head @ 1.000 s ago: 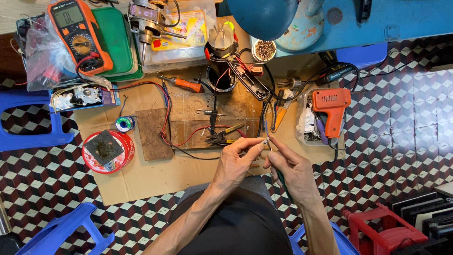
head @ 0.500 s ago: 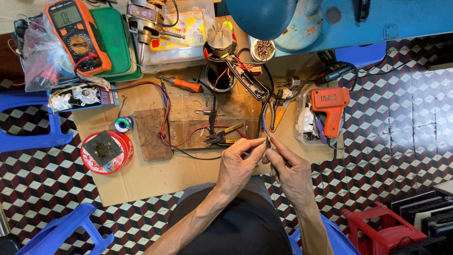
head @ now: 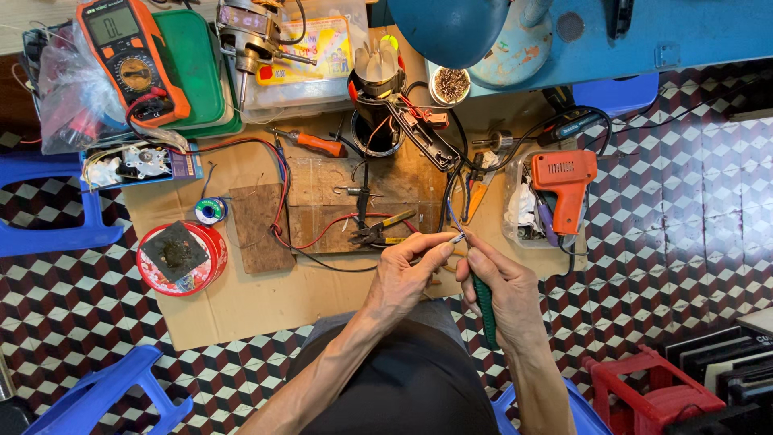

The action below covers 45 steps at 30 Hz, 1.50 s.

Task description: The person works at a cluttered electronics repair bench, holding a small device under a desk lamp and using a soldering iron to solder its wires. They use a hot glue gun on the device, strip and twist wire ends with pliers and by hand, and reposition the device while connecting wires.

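Note:
My left hand [head: 407,272] pinches the end of a thin dark wire [head: 452,219] between thumb and forefinger. The wire runs up toward the black motor part [head: 377,105] on the wooden boards. My right hand [head: 501,283] grips a green-handled tool [head: 484,308], whose metal tip meets the wire end right at my left fingertips. Both hands hover together over the front edge of the cardboard sheet [head: 266,302], above my lap.
Small pliers [head: 378,232] lie on the wooden boards [head: 318,205]. Around them are an orange soldering gun [head: 566,184], an orange multimeter [head: 133,60], a green tray [head: 201,76], a red tin [head: 181,258], a solder spool [head: 211,211] and an orange screwdriver [head: 320,144]. Blue stools [head: 48,234] and a red crate [head: 644,395] stand on the tiled floor.
The two hands have stayed together at the wire end, with only small shifts of the fingers and tool tip.

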Available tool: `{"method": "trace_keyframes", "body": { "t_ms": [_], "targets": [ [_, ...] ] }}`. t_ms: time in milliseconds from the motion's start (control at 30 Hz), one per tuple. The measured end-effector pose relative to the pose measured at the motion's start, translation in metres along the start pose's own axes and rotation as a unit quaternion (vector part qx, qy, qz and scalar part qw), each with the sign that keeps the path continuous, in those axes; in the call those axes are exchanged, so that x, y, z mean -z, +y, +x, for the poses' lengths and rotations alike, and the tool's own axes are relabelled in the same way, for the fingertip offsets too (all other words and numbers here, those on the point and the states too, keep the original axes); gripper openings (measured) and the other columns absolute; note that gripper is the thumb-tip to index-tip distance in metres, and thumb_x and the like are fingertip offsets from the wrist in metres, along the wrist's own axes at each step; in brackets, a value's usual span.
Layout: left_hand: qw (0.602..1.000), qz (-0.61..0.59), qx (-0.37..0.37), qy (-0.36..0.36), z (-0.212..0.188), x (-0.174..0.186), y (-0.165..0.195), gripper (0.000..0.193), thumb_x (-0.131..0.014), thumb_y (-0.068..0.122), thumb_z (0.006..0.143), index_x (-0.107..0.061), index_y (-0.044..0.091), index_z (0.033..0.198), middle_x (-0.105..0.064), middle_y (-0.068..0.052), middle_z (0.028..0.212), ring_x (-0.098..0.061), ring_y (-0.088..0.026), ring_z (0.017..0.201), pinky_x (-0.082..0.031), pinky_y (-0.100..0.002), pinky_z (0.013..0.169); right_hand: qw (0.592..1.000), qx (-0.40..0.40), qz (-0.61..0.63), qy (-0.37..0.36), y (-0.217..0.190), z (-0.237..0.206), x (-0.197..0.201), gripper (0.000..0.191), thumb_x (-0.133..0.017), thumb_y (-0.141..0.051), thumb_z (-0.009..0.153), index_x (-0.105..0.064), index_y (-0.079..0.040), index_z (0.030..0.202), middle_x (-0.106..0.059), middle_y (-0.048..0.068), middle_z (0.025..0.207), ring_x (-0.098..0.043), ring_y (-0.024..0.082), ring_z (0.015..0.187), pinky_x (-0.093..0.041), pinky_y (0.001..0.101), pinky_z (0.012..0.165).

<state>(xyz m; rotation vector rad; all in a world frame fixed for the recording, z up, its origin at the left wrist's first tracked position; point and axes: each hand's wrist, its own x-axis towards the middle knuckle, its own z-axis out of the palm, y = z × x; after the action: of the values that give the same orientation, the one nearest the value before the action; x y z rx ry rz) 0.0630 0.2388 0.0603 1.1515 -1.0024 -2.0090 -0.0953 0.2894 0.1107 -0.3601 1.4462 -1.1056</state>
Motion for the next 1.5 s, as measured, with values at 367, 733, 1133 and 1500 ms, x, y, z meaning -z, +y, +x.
{"method": "trace_keyframes", "body": {
  "t_ms": [367, 733, 1133, 1500],
  "targets": [
    [0.992, -0.094, 0.039, -0.075, 0.004, 0.009, -0.014, 0.031, -0.066, 0.022, 0.103, -0.072, 0.005, 0.128, -0.059, 0.004, 0.080, -0.047, -0.003, 0.068, -0.039, -0.018, 0.058, 0.997, -0.029, 0.072, 0.013, -0.004, 0.006, 0.015, 0.050, -0.057, -0.015, 0.102, -0.050, 0.013, 0.143, -0.066, 0.012, 0.081, -0.057, 0.009, 0.056, -0.043, 0.0191, 0.041],
    [0.989, -0.123, 0.086, -0.014, 0.005, 0.018, 0.009, 0.037, -0.062, 0.024, 0.101, -0.067, 0.006, 0.133, -0.061, 0.005, 0.086, -0.052, -0.003, 0.071, -0.043, -0.019, 0.058, 0.986, -0.054, -0.133, 0.084, 0.050, 0.097, 0.072, 0.065, -0.050, -0.022, 0.100, -0.027, -0.007, 0.159, -0.064, 0.009, 0.082, -0.050, 0.009, 0.051, -0.041, 0.0240, 0.041],
    [0.997, -0.062, 0.041, 0.007, 0.005, 0.020, 0.010, 0.035, -0.066, 0.023, 0.099, -0.070, 0.004, 0.128, -0.070, -0.001, 0.093, -0.063, -0.005, 0.082, -0.053, -0.021, 0.071, 0.985, -0.041, 0.136, -0.094, 0.031, 0.065, 0.041, 0.063, -0.070, -0.036, 0.088, -0.060, 0.008, 0.131, -0.069, 0.004, 0.089, -0.055, 0.007, 0.054, -0.037, 0.0172, 0.039],
    [0.996, 0.075, -0.042, 0.031, -0.007, 0.010, 0.028, 0.024, -0.071, 0.015, 0.095, -0.075, 0.007, 0.117, -0.073, 0.001, 0.097, -0.069, -0.007, 0.087, -0.058, -0.023, 0.076, 0.974, 0.073, -0.213, 0.026, -0.023, 0.041, -0.014, 0.019, -0.074, -0.019, 0.093, -0.078, -0.001, 0.099, -0.057, -0.003, 0.060, -0.047, 0.003, 0.049, -0.036, 0.0193, 0.043]
  ]
}}
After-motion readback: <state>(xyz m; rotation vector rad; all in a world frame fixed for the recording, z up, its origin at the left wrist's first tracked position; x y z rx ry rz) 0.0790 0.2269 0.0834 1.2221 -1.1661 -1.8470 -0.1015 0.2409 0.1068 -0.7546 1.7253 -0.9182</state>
